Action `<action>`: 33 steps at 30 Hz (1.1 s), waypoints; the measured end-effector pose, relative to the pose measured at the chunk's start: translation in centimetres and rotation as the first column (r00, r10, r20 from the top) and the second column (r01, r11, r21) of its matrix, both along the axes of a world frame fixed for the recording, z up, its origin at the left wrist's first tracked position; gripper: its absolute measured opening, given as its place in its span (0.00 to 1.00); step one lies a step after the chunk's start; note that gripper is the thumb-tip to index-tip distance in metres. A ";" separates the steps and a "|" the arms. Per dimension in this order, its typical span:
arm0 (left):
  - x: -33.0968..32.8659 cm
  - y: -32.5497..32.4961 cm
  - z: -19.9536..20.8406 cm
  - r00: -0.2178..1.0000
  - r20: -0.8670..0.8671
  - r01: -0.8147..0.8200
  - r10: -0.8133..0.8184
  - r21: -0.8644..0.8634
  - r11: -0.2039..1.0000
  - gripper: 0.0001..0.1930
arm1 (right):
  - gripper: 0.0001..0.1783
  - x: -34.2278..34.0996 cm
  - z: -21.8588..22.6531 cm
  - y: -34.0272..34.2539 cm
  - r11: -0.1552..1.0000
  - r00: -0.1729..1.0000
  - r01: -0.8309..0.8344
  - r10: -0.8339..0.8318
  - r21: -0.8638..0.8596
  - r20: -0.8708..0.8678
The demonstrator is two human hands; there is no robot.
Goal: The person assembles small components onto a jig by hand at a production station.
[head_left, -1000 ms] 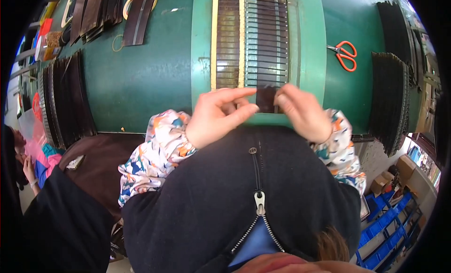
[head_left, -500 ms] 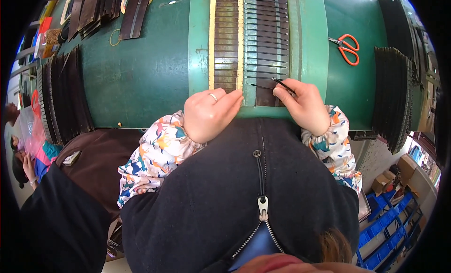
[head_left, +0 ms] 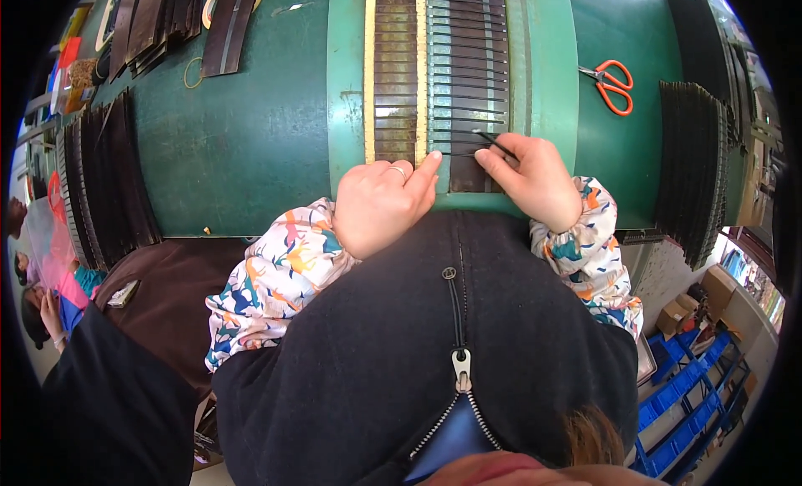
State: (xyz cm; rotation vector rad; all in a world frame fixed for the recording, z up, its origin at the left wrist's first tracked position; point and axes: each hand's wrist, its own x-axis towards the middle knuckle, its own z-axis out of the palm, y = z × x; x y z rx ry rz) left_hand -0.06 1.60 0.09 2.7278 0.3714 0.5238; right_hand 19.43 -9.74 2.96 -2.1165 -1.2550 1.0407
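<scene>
My left hand (head_left: pixel 386 198) rests palm down at the near end of the board. Its index finger is stretched out with the tip at the left end of a thin black strip (head_left: pixel 458 155), and its other fingers are curled. My right hand (head_left: pixel 532 175) pinches a slim black stick-like tool (head_left: pixel 493 142) with a pale tip, which slants over a dark brown panel (head_left: pixel 469 178). The strip's right end meets my right fingers; whether they grip it too is unclear. Farther up the panel, several similar black strips (head_left: pixel 469 75) lie crosswise in a row.
A yellow-edged ruled band (head_left: pixel 395 76) runs along the light green board (head_left: pixel 349 68). Red-handled scissors (head_left: pixel 616 86) lie to the right. Stacks of dark pieces stand at the left (head_left: pixel 109 177) and right (head_left: pixel 693 164) table edges. More dark strips (head_left: pixel 154 22) lie far left.
My left index finger has stretched out onto the black strip's end; before, the fingers were bunched together. The right hand and its tool have shifted slightly left. The whole view has shifted slightly.
</scene>
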 end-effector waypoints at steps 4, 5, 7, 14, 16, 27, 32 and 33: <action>0.0 0.0 -0.6 1.000 0.028 0.001 -0.001 -0.006 1.000 0.16 | 0.19 0.4 0.5 -0.5 0.984 0.992 0.130 -0.130 -0.126 0.010; 0.0 0.0 -0.6 0.999 0.032 0.005 -0.005 -0.006 1.000 0.16 | 0.18 0.3 0.2 -0.7 0.987 0.991 0.118 -0.110 -0.107 0.072; 0.0 0.0 -0.5 0.999 0.033 0.001 0.000 -0.015 1.000 0.15 | 0.16 0.1 -0.2 -0.9 0.994 0.978 0.088 -0.073 -0.072 0.198; 0.4 0.4 2.0 0.998 -0.067 -0.041 0.011 -0.470 0.882 0.12 | 0.14 -0.4 2.0 -2.1 0.993 0.960 0.111 -0.119 0.046 0.255; 0.9 0.0 2.9 0.997 -0.057 -0.071 0.051 -0.932 0.355 0.11 | 0.14 -1.5 2.4 -1.8 0.996 0.995 0.034 -0.041 0.083 0.090; -1.7 0.0 0.5 0.968 -0.010 -0.176 0.249 -0.735 0.654 0.07 | 0.10 -2.4 0.9 -1.9 0.982 0.982 0.158 -0.144 0.107 -0.123; -1.7 -0.1 -0.3 0.984 0.165 -0.045 0.074 -0.170 0.984 0.06 | 0.11 -2.1 -0.1 -1.7 0.990 0.996 0.093 -0.090 0.107 -0.027; -1.7 -0.2 -0.5 0.983 0.165 -0.046 0.075 -0.173 0.984 0.06 | 0.10 -2.0 -0.1 -1.8 0.991 0.995 0.100 -0.099 0.093 -0.024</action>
